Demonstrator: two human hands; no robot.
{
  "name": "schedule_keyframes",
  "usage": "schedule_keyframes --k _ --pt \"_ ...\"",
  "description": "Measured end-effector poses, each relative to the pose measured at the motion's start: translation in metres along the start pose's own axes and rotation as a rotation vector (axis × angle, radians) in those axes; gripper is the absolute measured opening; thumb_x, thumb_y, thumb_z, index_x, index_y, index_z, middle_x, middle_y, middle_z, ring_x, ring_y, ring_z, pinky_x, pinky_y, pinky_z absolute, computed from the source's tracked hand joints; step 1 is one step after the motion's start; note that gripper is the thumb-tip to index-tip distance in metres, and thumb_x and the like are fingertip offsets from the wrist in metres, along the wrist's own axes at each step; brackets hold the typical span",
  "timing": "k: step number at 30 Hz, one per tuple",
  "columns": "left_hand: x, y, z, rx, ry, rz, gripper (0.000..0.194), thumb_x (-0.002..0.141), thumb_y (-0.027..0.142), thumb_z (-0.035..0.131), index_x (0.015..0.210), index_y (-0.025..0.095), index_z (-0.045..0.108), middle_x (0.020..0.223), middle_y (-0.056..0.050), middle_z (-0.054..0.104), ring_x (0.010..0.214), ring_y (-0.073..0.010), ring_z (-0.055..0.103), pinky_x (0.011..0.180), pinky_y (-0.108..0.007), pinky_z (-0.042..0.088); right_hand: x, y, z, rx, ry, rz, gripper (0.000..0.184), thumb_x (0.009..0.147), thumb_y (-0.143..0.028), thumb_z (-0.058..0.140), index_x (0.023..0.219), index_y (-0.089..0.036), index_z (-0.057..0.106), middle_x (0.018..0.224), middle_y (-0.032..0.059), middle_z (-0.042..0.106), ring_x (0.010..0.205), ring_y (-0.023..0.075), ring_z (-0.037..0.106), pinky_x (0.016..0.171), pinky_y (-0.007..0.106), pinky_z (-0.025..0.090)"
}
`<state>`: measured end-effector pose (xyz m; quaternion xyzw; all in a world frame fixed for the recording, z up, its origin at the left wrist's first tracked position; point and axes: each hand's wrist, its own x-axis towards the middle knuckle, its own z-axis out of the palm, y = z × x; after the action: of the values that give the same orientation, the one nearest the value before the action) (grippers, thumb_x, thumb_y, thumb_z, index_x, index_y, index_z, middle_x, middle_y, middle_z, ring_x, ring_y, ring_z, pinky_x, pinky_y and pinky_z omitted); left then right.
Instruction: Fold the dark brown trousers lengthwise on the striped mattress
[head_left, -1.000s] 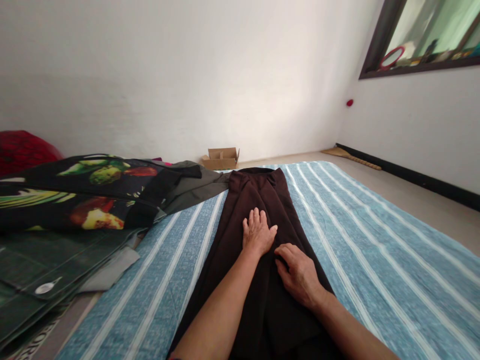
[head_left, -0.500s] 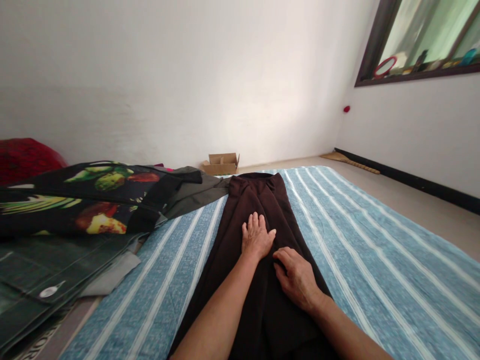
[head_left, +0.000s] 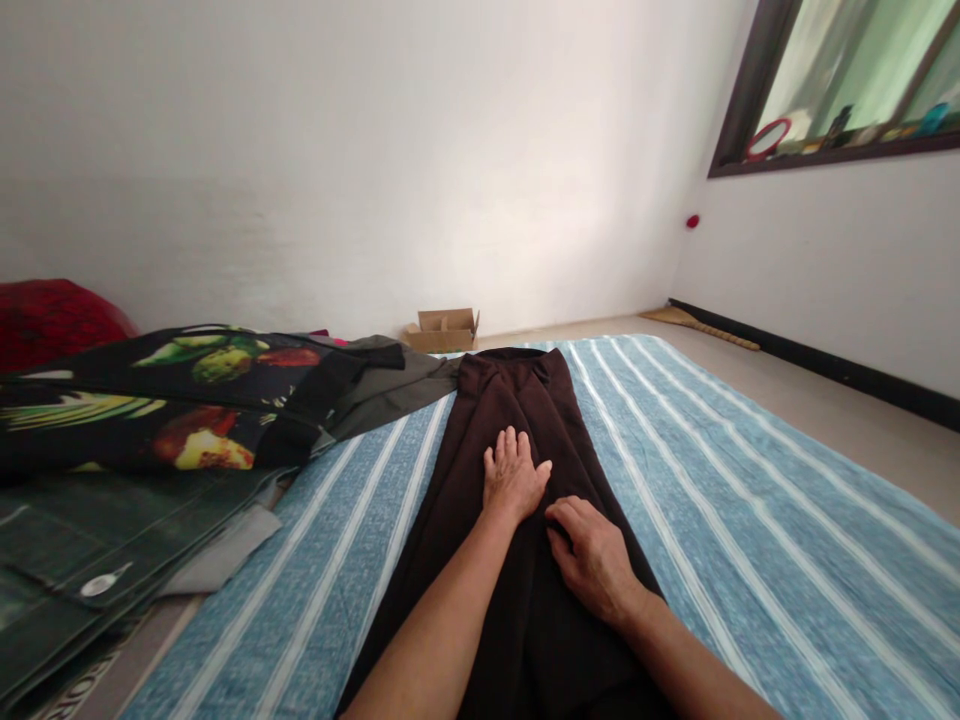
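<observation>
A dark brown garment point(head_left: 517, 400) lies lengthwise down the middle of a blue blanket with white stripes point(head_left: 712, 470). My left hand point(head_left: 512, 474) rests flat on the garment, fingers stretched out and together, palm down. Just behind and to its right, my right hand point(head_left: 592, 558) presses on the same cloth with its fingers curled under, knuckles up; whether it grips a fold is not visible. Both forearms reach in from the bottom edge.
A pile of dark clothes with a fruit print point(head_left: 187, 395) and green fabric point(head_left: 90, 540) lies at the left. A red cushion point(head_left: 52, 315) sits behind it. A small cardboard box point(head_left: 444, 328) stands by the far wall. Bare floor runs along the right wall under a window point(head_left: 847, 80).
Both hands stay on the brown garment in nearly the same spots. The view has tilted up slightly, so everything sits a little lower in the picture.
</observation>
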<state>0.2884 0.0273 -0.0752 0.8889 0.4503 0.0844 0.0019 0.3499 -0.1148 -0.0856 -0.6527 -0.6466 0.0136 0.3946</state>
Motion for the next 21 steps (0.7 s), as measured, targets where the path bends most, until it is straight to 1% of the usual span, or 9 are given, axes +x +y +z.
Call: schedule_keyframes --k 10,21 --pt "0.0002 -0.0010 0.0013 0.006 0.021 0.010 0.066 0.087 0.050 0.034 0.139 0.008 0.029 0.148 -0.016 0.024 0.136 -0.0277 0.018 0.107 -0.047 0.020 -0.0008 0.0016 0.0018 -0.006 0.013 -0.012 0.017 0.082 -0.011 0.047 0.094 -0.020 0.054 0.093 0.0058 0.059 0.088 0.0196 0.054 0.078 0.032 0.045" --pt "-0.0015 -0.0010 0.0005 -0.001 0.002 0.009 0.067 0.087 0.050 0.033 0.139 0.008 0.028 0.148 -0.016 0.023 0.136 -0.0282 0.016 0.107 -0.047 0.019 -0.0020 0.0008 0.0003 -0.005 0.028 -0.012 0.018 0.082 -0.012 0.046 0.095 -0.021 0.054 0.092 0.0053 0.059 0.086 0.0192 0.055 0.077 0.031 0.046"
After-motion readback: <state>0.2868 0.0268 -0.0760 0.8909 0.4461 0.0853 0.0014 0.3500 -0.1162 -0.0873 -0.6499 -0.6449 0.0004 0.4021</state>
